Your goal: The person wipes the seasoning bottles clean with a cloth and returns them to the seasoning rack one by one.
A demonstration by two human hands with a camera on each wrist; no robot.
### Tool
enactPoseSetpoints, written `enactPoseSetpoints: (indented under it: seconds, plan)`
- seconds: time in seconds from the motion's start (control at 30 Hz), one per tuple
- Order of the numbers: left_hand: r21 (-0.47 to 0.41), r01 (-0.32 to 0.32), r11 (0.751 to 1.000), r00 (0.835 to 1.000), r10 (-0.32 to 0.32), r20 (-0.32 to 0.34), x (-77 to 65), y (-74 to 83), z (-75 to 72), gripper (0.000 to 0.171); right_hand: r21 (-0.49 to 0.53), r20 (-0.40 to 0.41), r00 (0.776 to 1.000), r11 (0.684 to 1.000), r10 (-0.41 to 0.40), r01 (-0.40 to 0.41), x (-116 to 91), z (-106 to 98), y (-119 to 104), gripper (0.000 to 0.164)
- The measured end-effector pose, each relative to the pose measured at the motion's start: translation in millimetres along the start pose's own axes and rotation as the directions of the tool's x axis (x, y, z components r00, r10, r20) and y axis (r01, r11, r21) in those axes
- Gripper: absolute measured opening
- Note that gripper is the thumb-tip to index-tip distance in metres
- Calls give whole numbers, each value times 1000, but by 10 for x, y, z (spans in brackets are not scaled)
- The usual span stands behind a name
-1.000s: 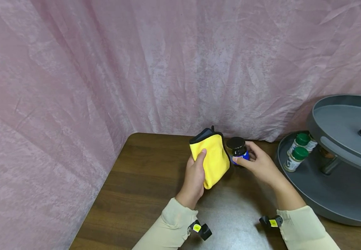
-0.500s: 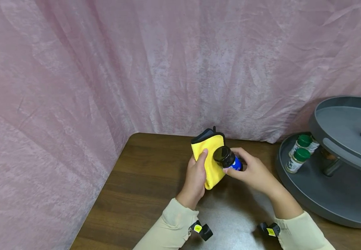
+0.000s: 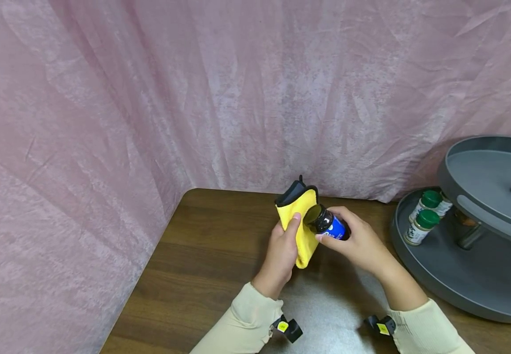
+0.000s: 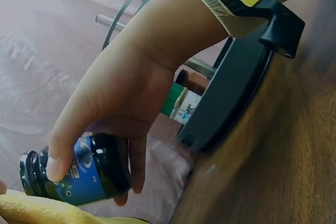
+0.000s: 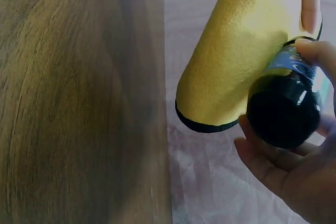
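Observation:
My left hand (image 3: 280, 250) grips a folded yellow cloth (image 3: 306, 246) with black edging and a dark grey side, its thumb lying across the yellow face. In my right hand (image 3: 359, 241) is a small dark jar (image 3: 335, 228) with a black lid and a blue label, held between thumb and fingers. The jar is tilted, lid toward the left, above the table. Its side lies against the yellow cloth (image 5: 226, 51) in the right wrist view. From the left wrist camera, the jar (image 4: 86, 169) shows its label, with the right thumb pressed on it.
A grey two-tier round stand (image 3: 414, 260) is at the right. Green-capped seasoning bottles (image 3: 421, 227) stand on its lower tier, partly under the upper tray (image 3: 481, 162). The brown wooden table (image 3: 202, 255) meets a pink curtain (image 3: 238, 98) behind.
My right hand has brought the jar left and toward me, tipping it from upright to lid-left against the cloth. The left hand has turned the cloth slightly toward the jar.

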State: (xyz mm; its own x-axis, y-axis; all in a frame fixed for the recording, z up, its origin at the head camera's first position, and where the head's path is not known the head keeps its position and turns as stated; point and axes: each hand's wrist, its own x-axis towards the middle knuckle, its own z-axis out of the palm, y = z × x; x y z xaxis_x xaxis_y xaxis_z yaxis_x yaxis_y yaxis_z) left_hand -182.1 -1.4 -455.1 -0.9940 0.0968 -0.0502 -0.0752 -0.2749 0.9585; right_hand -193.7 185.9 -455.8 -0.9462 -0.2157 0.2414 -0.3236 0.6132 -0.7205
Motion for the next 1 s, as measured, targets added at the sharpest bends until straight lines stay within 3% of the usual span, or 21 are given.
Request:
enactPoseSetpoints:
  seconds: [0.43,0.73,1.0]
  plan:
    - [191,-50,980,998,57,-27,-27,-5,35,42,-31,-73,997,999,22,-24,25,13,29,55]
    - [362,-26,932,997,49,-55,-63,9,61,37,-43,-31,995,994,98,-99,19,66,54,58]
    - [413,-43,910,996,71,-52,-63,14,58,36,-60,-4,994,992,111,-111,16,93,30,59]
